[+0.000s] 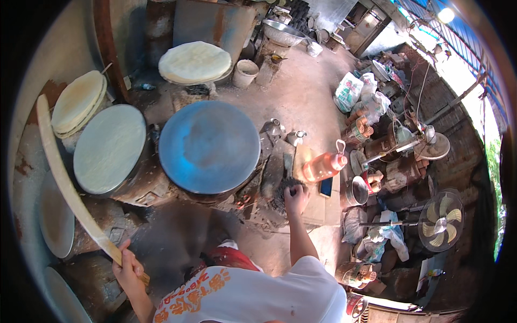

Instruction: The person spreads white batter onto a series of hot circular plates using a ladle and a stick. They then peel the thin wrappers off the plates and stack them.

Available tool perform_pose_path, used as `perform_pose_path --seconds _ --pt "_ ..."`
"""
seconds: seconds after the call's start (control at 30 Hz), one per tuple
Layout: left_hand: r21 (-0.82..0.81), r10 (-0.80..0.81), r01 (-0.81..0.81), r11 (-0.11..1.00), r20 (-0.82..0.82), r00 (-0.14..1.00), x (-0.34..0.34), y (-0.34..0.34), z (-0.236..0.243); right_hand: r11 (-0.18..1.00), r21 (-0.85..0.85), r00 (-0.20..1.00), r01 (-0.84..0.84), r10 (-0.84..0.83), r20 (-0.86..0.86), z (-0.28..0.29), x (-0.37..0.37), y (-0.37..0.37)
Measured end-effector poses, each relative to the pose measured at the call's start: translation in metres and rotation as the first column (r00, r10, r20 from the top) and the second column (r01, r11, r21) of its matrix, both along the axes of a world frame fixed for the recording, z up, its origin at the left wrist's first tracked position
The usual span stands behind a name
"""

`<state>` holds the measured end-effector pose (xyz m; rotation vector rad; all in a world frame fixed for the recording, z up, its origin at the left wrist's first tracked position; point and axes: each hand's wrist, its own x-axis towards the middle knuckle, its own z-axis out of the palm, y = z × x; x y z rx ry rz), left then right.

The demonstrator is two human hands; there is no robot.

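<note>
My left hand (128, 267) is closed round the lower end of a long, flat wooden stick (72, 188), which reaches up along the left side. My right hand (297, 199) is closed on a dark, bristly clump (281, 197), too blurred to name, beside a cardboard sheet (318, 211). In front of me is a bare round griddle (210, 145), grey with a blue sheen. Left of it, a pale, thin sheet of flatbread or batter (110, 149) covers another griddle. Neither hand touches the griddles.
Stacks of round flatbreads (195, 62) stand behind and at the far left (79, 103). An orange bottle (324, 166) and a phone (326, 187) lie near my right hand. A white bucket (245, 74) stands farther back. Along the right are a fan (441, 219) and plastic bags (349, 92).
</note>
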<state>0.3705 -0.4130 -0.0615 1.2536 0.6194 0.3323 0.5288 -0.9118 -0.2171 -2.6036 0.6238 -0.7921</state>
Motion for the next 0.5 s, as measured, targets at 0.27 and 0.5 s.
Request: perform_pose_path --seconds 0.27,0.5 --pt "-0.12 -0.155 0.149 0.981 -0.042 0.987 0.073 -0.102 0.012 0.965 -0.083 0.957 -0.249 0.232 -0.174 0.038 0.034 -0.025" --pt "-0.13 0.101 -0.096 0.987 0.035 0.994 0.041 -0.124 -0.001 0.024 -0.288 -0.021 -0.957 0.988 0.151 0.143 0.193 0.335"
